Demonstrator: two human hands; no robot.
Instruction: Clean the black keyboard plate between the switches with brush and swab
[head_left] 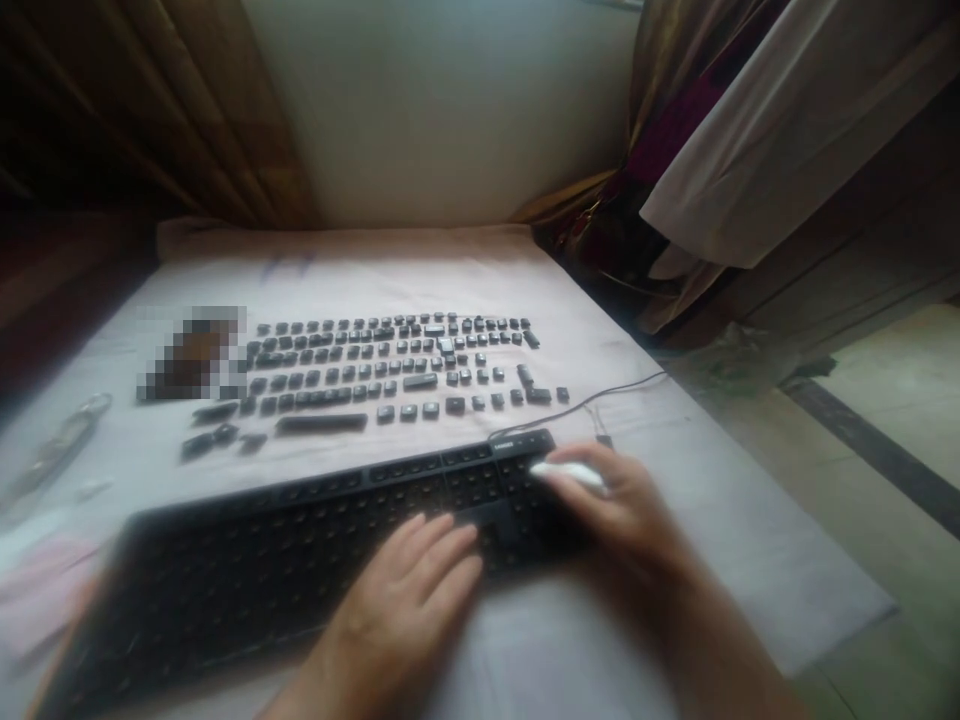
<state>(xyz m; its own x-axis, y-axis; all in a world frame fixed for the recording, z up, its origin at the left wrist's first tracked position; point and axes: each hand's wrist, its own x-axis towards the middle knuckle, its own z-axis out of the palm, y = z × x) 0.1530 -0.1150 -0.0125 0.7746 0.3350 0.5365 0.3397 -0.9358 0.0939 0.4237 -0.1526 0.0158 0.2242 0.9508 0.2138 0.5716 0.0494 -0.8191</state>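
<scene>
A black computer keyboard (300,550) with its keycaps taken off lies slanted across the near side of the cloth-covered table. Resting flat on its lower middle edge is my left hand (420,580), fingers stretched out and holding nothing. My right hand (622,500) is closed around a small white oblong item (574,472) over the keyboard's right end; blur and the fingers hide its exact kind. Behind the keyboard, loose black keycaps (360,352) are laid out in rows, with a long space bar (321,423) among the nearest ones.
The keyboard's thin black cable (600,392) runs off the table's right side. A pixelated brown object (195,355) lies left of the keycaps. Farther left are a blurred, clear elongated item (64,440) and pink cloth or paper (49,590). Curtains (217,110) hang behind.
</scene>
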